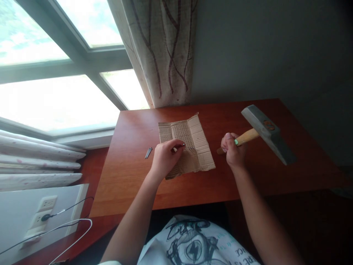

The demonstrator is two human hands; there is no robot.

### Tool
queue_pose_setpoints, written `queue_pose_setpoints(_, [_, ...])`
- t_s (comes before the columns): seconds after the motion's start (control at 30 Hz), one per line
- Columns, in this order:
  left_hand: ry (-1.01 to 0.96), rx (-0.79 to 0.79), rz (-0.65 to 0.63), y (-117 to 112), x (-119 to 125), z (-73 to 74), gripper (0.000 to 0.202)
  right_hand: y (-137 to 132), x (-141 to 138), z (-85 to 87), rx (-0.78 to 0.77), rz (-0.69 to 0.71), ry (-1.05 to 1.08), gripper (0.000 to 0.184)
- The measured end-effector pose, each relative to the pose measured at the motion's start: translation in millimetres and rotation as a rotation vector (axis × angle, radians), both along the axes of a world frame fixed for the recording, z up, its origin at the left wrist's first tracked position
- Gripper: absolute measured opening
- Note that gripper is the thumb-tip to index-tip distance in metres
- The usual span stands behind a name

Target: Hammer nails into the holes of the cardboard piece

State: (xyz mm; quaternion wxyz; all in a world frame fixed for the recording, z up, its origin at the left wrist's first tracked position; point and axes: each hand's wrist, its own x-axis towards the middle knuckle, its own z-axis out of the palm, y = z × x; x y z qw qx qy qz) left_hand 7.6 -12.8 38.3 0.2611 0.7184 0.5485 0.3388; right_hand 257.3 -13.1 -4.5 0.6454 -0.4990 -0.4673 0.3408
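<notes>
Hammer [264, 129] clamped in right fingers [228, 138]; nail-like piece [184, 144] pinched by left fingers [178, 142] over cardboard [202, 143], presumably for steadiness; nails [148, 152] laid toward worktop's [121, 184] left edge, handy.

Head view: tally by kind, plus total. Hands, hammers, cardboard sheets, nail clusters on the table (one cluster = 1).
Hands: 2 (left hand, right hand)
Hammer: 1
Cardboard sheet: 1
Nail cluster: 1 (individual nails too small to count surely)
Total: 5
</notes>
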Motion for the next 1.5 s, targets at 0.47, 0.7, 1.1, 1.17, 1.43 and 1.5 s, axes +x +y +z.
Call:
queue_pose_setpoints(0.47, [0.024, -0.014, -0.020, -1, 7, 3.3, 0.008, 0, 0, 1.0, 0.000, 0.005, 0.043, 0.054])
queue_pose_setpoints(0.7, [0.035, 0.005, -0.037, -1, 8, 2.2, 0.009, -1, 0, 0.5, -0.007, -0.008, 0.037, 0.054])
queue_pose_setpoints(1.1, [0.042, 0.030, -0.056, 0, 9, -5.2, 0.008, -4, -2, 3.4, -0.001, -0.002, 0.023, 0.053])
queue_pose_setpoints(1.17, [0.052, 0.041, -0.062, -1, 9, -6.1, 0.008, -5, -3, 4.6, -0.002, -0.008, 0.018, 0.053])
queue_pose_setpoints(1.43, [0.031, 0.054, -0.048, -1, 8, -9.0, 0.008, -6, -3, 3.6, -0.008, -0.012, 0.016, 0.053])
queue_pose_setpoints(1.5, [0.038, 0.059, -0.053, -1, 8, -8.7, 0.009, -5, -3, 3.0, 0.002, -0.006, 0.022, 0.053])
